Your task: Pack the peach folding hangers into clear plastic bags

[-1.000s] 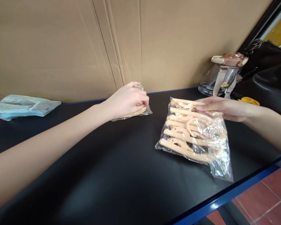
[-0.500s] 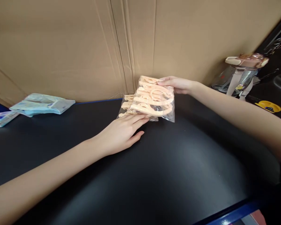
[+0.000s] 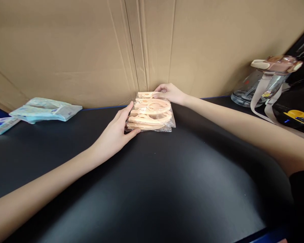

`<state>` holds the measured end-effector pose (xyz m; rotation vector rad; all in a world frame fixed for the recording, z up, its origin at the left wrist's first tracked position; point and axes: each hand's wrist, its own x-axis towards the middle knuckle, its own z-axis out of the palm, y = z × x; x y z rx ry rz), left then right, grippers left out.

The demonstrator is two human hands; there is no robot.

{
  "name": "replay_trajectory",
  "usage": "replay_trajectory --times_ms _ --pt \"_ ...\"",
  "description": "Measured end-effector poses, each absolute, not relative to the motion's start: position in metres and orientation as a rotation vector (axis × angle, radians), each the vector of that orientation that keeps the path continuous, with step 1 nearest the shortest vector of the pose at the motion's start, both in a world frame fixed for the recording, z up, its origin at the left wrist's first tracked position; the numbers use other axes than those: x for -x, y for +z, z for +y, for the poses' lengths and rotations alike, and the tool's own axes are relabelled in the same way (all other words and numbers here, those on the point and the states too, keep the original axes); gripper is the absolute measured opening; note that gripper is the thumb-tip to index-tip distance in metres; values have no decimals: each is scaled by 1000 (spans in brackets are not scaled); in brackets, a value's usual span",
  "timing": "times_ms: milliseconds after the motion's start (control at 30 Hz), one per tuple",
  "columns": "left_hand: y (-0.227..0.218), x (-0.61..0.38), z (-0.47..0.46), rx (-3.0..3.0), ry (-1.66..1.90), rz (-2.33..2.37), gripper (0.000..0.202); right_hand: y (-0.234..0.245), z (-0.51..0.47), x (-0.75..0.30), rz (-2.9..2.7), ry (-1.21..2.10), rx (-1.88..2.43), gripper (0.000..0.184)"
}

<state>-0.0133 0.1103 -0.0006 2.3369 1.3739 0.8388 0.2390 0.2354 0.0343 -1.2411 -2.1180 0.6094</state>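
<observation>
A clear plastic bag of peach-coloured plastic hangers (image 3: 152, 113) lies on top of another such bag at the back of the black table (image 3: 152, 189), against the cardboard wall. My left hand (image 3: 115, 133) rests flat against the stack's left side, fingers stretched along its edge and thumb at the front corner. My right hand (image 3: 169, 92) pinches the top bag's far right corner with curled fingers.
A cardboard wall (image 3: 142, 44) closes off the back of the table. Light blue packets (image 3: 45, 109) lie at the far left. A clear jug with a pink lid and strap (image 3: 263, 82) stands at the far right beside a yellow and black object (image 3: 297, 118).
My right hand has carried the large bag from the table's right side and laid it on the smaller bag at the back. My left hand moved to the stack's left edge.
</observation>
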Motion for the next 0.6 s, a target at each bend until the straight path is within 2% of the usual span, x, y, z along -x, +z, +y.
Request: replay_trajectory --times_ms 167,333,500,600 --pt "-3 -8 110 -2296 942 1356 74 45 237 -236 -2200 251 1307 31" --pt "-4 -18 112 -2324 904 1335 63 57 233 -239 -2418 -441 1313 35" --pt "0 -20 109 -2434 794 1415 59 58 236 -243 -2490 -440 1368 19" --pt "6 -20 104 -2501 679 1482 64 57 238 -244 -2430 -329 1342 21"
